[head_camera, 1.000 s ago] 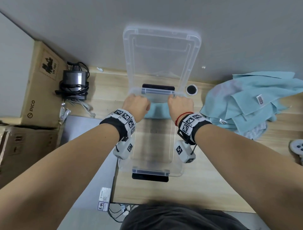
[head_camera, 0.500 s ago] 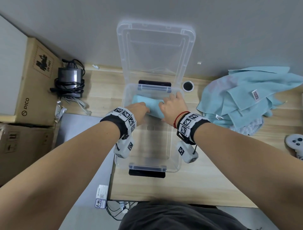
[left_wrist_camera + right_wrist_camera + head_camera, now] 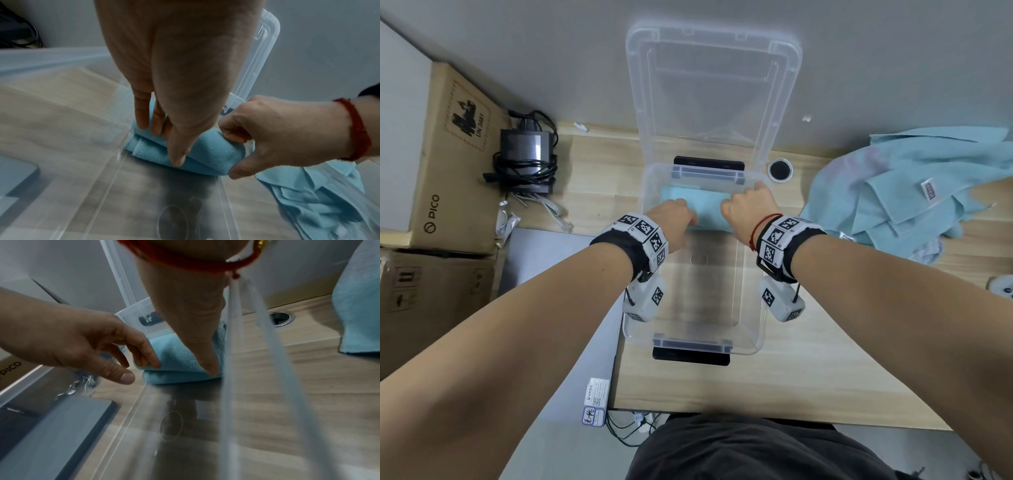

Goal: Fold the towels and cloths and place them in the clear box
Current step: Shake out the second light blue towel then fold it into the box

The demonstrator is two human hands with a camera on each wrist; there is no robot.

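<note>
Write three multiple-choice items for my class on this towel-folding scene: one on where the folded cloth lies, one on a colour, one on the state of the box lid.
1. Where in the clear box does the folded cloth lie?
A. At the far end
B. At the near end
C. Outside it, on the desk

2. What colour is the unfolded pile of cloths on the desk?
A. Red
B. Light blue
C. Black

3. How is the lid?
A. Latched shut
B. Flat on the floor
C. Off the box, standing up behind it

Answers:
1 A: both the left hand and right hand are on the cloth near the far latch.
2 B: the pile right of the box is light blue.
3 C: it stands against the wall and the box is open.
</note>
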